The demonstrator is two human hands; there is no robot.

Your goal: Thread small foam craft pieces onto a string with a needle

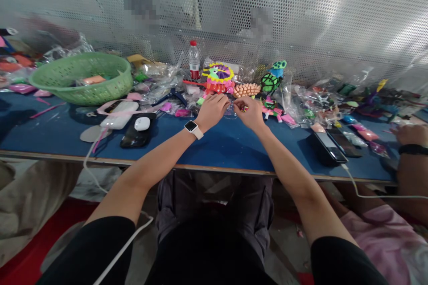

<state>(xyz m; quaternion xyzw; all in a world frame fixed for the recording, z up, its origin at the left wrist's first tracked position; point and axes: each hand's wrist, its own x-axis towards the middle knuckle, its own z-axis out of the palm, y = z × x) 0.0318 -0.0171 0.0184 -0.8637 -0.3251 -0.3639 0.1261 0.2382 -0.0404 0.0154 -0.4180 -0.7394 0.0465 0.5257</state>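
My left hand (214,110), a watch on its wrist, is closed with the fingertips pressed together over the blue table. Close beside it, my right hand (250,113) is pinched too, its fingertips facing the left ones. Whatever the fingertips hold is too small to make out; a bit of multicoloured material (244,109) shows by the right fingers. Just beyond the hands stand a yellow, purple and red clay-like figure (220,75) and an orange spiky piece (246,90). A green and black figure with a pink base (271,107) is right of my right hand.
A green basket (110,91), a white power bank (119,115) and a black phone (133,137) lie left. A red-capped bottle (194,60) stands behind. Right are a turtle-like figure (271,81), clear bags, a black device (326,147) and another person's hand (409,136). Perforated metal rises behind.
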